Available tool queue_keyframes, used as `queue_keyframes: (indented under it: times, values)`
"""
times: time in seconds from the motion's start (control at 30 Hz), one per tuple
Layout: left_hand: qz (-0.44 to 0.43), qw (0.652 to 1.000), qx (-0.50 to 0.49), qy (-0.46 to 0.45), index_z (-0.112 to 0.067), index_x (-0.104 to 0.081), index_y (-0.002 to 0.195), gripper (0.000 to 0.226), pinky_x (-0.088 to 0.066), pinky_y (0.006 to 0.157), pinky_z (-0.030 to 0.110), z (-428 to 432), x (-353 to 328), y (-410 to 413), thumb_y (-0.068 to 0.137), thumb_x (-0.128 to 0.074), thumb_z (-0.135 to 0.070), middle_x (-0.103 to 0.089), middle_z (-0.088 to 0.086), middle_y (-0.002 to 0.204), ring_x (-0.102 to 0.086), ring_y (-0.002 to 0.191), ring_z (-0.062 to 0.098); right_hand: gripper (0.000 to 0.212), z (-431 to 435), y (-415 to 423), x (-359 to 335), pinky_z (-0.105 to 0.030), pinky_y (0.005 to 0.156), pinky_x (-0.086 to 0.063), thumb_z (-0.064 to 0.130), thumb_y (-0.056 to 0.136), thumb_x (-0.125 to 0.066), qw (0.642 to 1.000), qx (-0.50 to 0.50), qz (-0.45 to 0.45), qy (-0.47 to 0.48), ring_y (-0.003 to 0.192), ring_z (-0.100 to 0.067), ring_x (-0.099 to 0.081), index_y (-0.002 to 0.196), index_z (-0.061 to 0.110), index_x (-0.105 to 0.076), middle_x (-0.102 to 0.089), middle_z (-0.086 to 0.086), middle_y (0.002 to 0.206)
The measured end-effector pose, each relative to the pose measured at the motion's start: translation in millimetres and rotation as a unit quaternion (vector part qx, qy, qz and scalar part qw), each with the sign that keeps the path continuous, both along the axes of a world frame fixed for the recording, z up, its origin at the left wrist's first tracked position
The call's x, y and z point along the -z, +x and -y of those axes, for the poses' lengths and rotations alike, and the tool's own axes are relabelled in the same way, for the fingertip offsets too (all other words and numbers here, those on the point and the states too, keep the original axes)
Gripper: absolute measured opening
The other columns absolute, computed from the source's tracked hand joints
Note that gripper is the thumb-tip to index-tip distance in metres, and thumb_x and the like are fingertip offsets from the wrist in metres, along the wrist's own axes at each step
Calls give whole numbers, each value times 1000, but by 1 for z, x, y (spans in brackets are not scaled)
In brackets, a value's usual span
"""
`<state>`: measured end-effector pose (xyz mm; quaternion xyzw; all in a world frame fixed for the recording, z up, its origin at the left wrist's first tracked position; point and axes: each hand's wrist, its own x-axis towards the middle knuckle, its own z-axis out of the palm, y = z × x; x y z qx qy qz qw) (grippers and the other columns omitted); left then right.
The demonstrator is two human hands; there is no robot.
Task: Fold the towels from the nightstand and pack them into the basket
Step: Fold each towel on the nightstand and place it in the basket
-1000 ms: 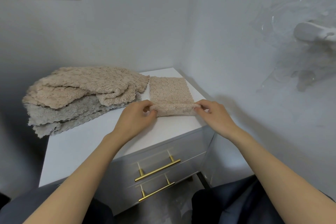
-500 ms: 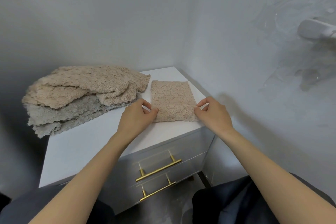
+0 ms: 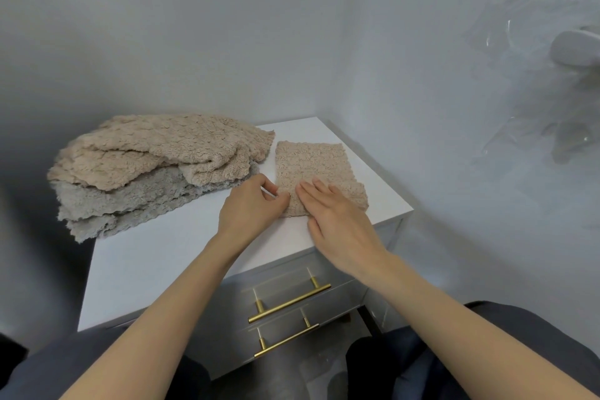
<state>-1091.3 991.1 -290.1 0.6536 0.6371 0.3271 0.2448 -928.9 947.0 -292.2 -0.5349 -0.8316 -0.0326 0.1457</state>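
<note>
Small folded towel (image 3: 316,166) sits on the nightstand (image 3: 181,247). Right hand (image 3: 337,221) is spread flat on it, left hand (image 3: 255,208) pinches its left edge. Messy towel pile (image 3: 156,166) just beside.

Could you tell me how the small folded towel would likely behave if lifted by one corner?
Probably floppy: the towel is fluffy cloth in flat layers, so it would likely sag and unfold. Likely light, being thin and small beside the pile. Its nap probably grips rather than slides under the flat right hand.
</note>
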Motion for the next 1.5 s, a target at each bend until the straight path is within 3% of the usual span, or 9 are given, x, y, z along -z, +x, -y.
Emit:
queue_keyframes:
  times: [0.33,0.53,0.77,0.97,1.07,1.3,1.37,1.43,1.5]
  values:
    - [-39,999,-10,13,-27,-54,85,16,-33,55,23,0,1,2,83,-61,-41,-57,-16,72,-54,73,5,55,2,28,4,-18,112,9,22,102,-26,998,44,42,-30,147,-9,-3,154,17,-8,-7,3,161]
    - [-45,998,-5,49,-29,-56,92,15,-34,54,22,5,2,0,84,-60,-42,-59,-15,73,-56,73,6,53,4,51,0,-25,118,-11,24,102,-28,994,83,11,-63,147,-7,-10,153,19,-15,-12,6,160]
    - [-85,961,152,214,-21,-74,101,20,-38,95,26,13,-2,-2,89,-62,-9,-70,-7,107,-56,106,16,50,1,58,-6,-32,109,-35,31,105,-25,993,81,38,-76,145,-8,-19,153,23,-16,-14,8,160]
    - [-155,953,184,186,-27,-65,122,34,-41,103,31,18,0,-8,90,-60,-18,-62,-16,125,-48,127,14,49,-1,59,-8,-30,82,-46,26,103,-31,993,98,50,-52,121,-19,-53,151,27,-25,-25,11,157]
    - [-187,953,168,170,-35,-59,128,40,-43,99,33,18,-1,-12,88,-60,-31,-61,-17,126,-45,126,13,48,-2,61,-7,-29,68,-38,20,99,-35,994,95,21,-42,104,-26,-59,147,26,-33,-48,4,144]
    - [-184,954,168,169,-23,-60,126,38,-44,96,38,14,-3,-8,89,-57,-19,-65,0,116,-48,119,16,48,-3,64,-10,-34,83,-47,12,97,-39,992,91,-50,-66,107,-27,-57,142,28,-43,-62,1,128]
    - [-167,960,161,154,-22,-60,124,34,-44,94,38,12,-2,-8,90,-55,-20,-65,1,112,-48,116,17,45,-4,65,-12,-33,77,-47,14,97,-40,987,101,-104,-75,93,-22,-58,137,29,-51,-69,6,96]
    - [-128,971,152,135,-21,-60,121,31,-43,91,34,10,-3,-9,91,-53,-22,-65,0,109,-50,112,15,37,-7,66,-15,-32,74,-46,20,97,-42,975,124,-160,-90,83,-17,-54,129,30,-57,-58,13,73]
    - [-77,980,144,111,-19,-62,118,28,-41,86,27,9,-4,-10,91,-54,-22,-65,-4,107,-53,106,12,29,-10,66,-18,-32,79,-45,24,96,-46,961,144,-210,-105,90,-15,-55,120,29,-61,-62,11,85]
